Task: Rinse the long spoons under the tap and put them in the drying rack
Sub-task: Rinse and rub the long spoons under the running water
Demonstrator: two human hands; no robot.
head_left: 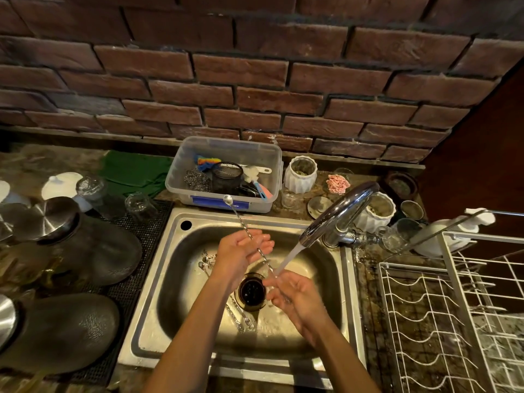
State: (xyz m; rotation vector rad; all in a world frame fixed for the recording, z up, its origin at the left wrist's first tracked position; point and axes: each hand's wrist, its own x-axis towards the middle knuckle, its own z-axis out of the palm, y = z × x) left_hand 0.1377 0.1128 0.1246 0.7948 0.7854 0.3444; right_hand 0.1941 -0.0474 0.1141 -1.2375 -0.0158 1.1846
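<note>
Spoon in hand: a long spoon (pixel 249 236) with a twisted metal shaft slants over the sink, its small bowl up near the plastic tub, its lower end in the water stream.
How it handles: by its look, light, stiff and thin; wet metal makes it slippery, though the twist should give the fingers some bite.
Left hand (pixel 241 251): its grip is closed loosely round the mid-shaft, fingers curled over it.
Right hand (pixel 289 290): under the stream at the lower end, blurred; whether its grip is pinched on the shaft or merely rubbing it I cannot tell.
Where to hold: probably mid-shaft, clear of the bowl, for carrying it over.
Other spoons: more long spoons (pixel 236 313) lie on the sink floor beside the drain (pixel 251 292), and further ones sit left of the wrist.
Tap (pixel 340 211): running, water falling towards the right hand.
Sink (pixel 175 268): steel, set into the tabletop.
Drying rack (pixel 442 321): white wire, to the right; no spoons visible in it.
</note>
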